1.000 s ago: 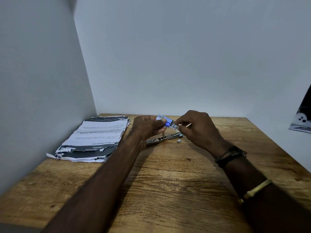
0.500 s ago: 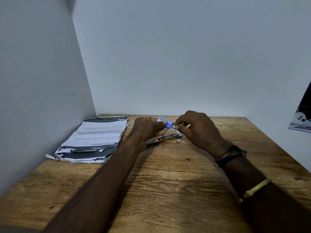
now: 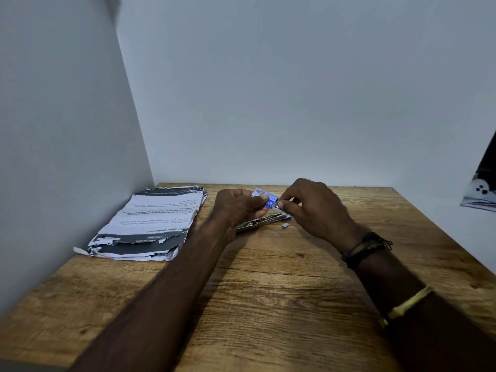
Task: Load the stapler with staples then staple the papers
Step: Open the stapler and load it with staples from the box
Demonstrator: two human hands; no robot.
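Wooden table [image 3: 268,291], grain running left to right, set into a corner of plain grey walls [image 3: 295,89].

Item 1: your left hand [image 3: 237,208], held just above the table's far middle. The fingers are curled and grip a small blue staple box [image 3: 264,197], with the thumb lying along its near side.

Item 2: your right hand [image 3: 316,210], facing the left. Thumb and forefinger pinch the right end of the staple box, and the other fingers are folded loosely behind. Whether a strip of staples is caught in the pinch cannot be told.

Item 3: stapler [image 3: 263,220], metal, lying flat on the table directly under both hands, untouched by either. It looks swung open, though your hands hide part of it.

Item 4: small grey staple piece [image 3: 285,225], loose on the wood just beside the stapler's right end.

Item 5: dark cord bands [image 3: 365,248] on your right wrist, with a gold bangle [image 3: 408,304] further up the forearm.

Item 6: papers [image 3: 155,224], a ragged-edged printed stack, flat on the table to the left near the side wall, well apart from the stapler.

Item 7: dark printed object [image 3: 483,189] at the right edge of the view, cut off by the frame.
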